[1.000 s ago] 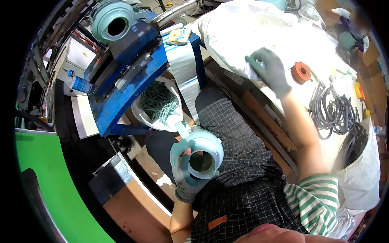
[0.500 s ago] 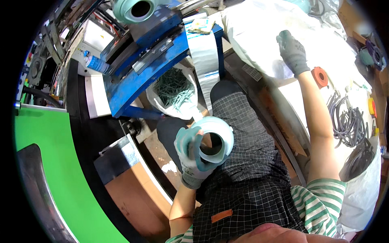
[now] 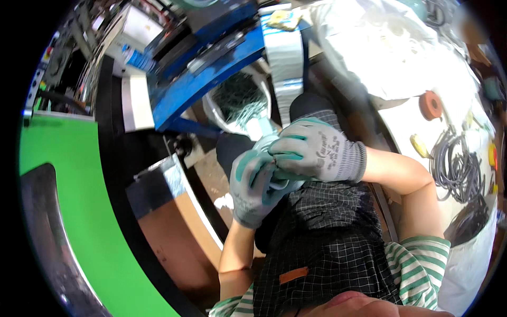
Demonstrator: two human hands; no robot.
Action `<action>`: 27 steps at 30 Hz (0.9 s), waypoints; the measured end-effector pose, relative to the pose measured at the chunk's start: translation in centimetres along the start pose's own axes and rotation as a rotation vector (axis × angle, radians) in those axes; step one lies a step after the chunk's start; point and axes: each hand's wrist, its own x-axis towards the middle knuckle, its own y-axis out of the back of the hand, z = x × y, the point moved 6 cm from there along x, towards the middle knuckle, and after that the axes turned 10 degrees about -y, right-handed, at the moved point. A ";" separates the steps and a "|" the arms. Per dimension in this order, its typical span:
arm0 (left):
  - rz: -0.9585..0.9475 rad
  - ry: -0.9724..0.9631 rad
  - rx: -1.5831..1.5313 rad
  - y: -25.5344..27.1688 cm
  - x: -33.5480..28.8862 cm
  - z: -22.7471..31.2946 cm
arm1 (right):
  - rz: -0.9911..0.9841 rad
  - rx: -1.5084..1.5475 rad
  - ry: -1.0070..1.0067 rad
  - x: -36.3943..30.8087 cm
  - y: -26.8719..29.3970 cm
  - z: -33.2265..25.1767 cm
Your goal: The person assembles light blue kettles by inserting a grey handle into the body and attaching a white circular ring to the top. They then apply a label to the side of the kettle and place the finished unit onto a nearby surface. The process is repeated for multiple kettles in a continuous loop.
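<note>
Above my lap, my left hand (image 3: 251, 190), in a grey glove with teal-coated fingers, is closed around a pale green ring-shaped plastic part (image 3: 265, 141). My right hand (image 3: 319, 150), gloved the same way, lies over the top of this part with its fingers curled together at the opening. Both sets of fingertips meet there and cover most of the ring. Whatever my right fingertips pinch, if anything, is hidden between the gloves.
Past my knees stands a white-lined bin (image 3: 266, 91) of green plastic strips, beside a blue bench (image 3: 185, 90). On the right are a white plastic sheet (image 3: 359, 53), a red-orange ring (image 3: 430, 105), a yellow piece (image 3: 420, 145) and coiled grey cords (image 3: 457, 171). A green panel (image 3: 68, 158) stands left.
My right hand has come from the white sheet at the right down onto the ring-shaped part, and its fingers have curled over it. My left hand keeps its hold. The view has shifted slightly.
</note>
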 end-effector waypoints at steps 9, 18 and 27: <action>-0.203 -0.036 0.179 0.0 -2.2 -1.4 | -0.460 -0.090 -0.086 0.6 -3.1 -0.4; -0.376 0.170 0.296 1.3 -0.5 -0.5 | -0.162 -0.167 0.021 -0.8 -3.8 -1.5; -0.467 0.092 0.203 0.7 4.6 -2.3 | -0.105 -0.143 0.085 -2.0 -3.4 -2.2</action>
